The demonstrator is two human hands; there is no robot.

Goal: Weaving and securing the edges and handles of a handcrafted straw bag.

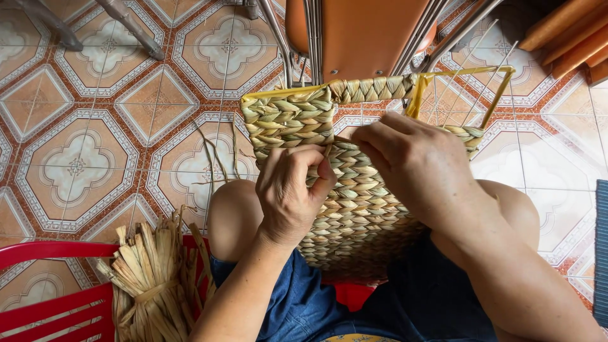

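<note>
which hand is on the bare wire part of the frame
Neither quite: the right hand is nearest the bare yellow wire frame, working at the weave's edge. The left hand pinches a strand on the woven panel.

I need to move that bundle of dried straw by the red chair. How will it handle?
The bundle is probably light: thin dry strips. Likely floppy at the loose ends, which splay outward. A band around its middle suggests it lifts as one, though stray strips may slip out.

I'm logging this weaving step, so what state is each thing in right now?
Woven basket: partly woven, resting on the lap, frame bare at upper right.
Yellow frame: upright wires exposed.
Left hand: closed grip, pinching a strand against the weave.
Right hand: fingers curled, pressing the weave.
Straw bundle: tied, lying on the red chair.
</note>
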